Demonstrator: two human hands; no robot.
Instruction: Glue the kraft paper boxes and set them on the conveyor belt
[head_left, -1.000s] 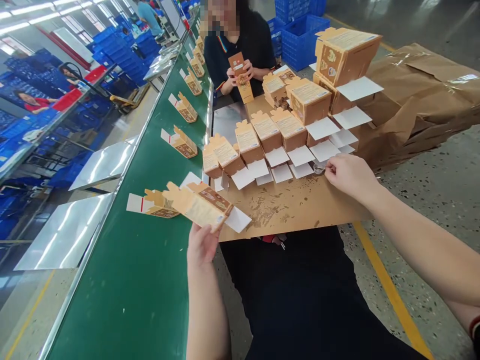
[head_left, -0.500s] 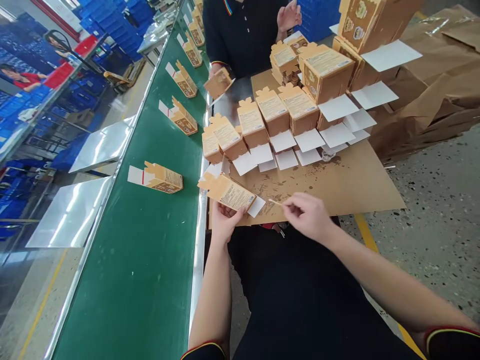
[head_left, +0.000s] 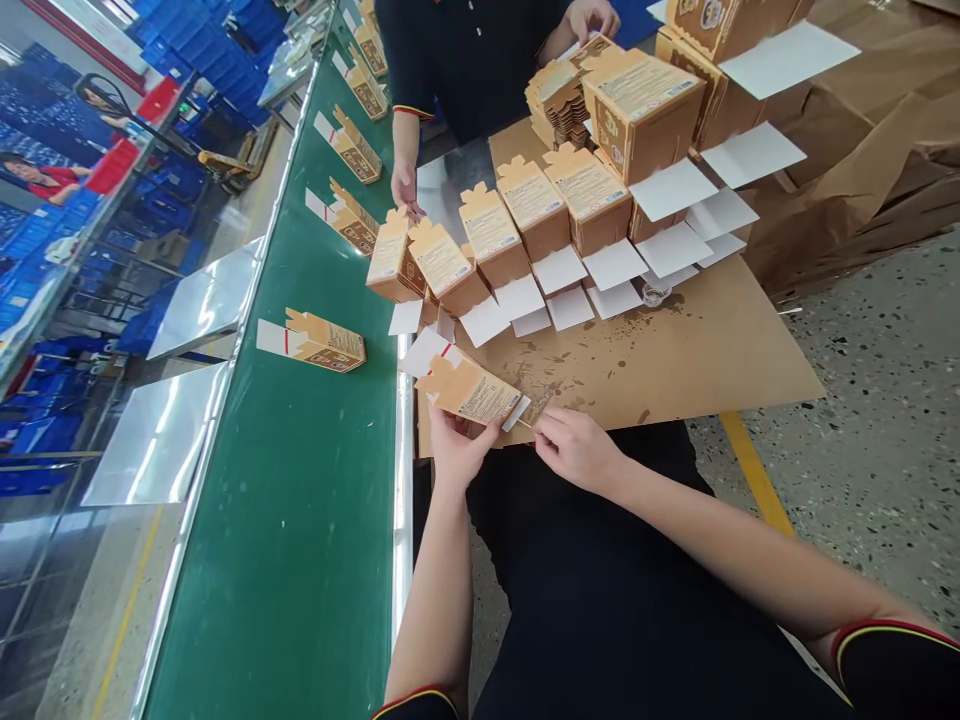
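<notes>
Head view: left hand grips carton at board edge.

We see a tan printed carton, flat-lying and tilted, its white flap open at the right end, and a thin stick touching that flap.

On the green conveyor belt lie 5 tan cartons in a line; the nearest carton lies alone. On the cardboard sheet stand about 8 open cartons with white flaps out, plus 1 stack of flat blanks and 1 small clear cup. 1 carton is in hand. 4 hands show: 2 the person's, 2 a co-worker's.
</notes>
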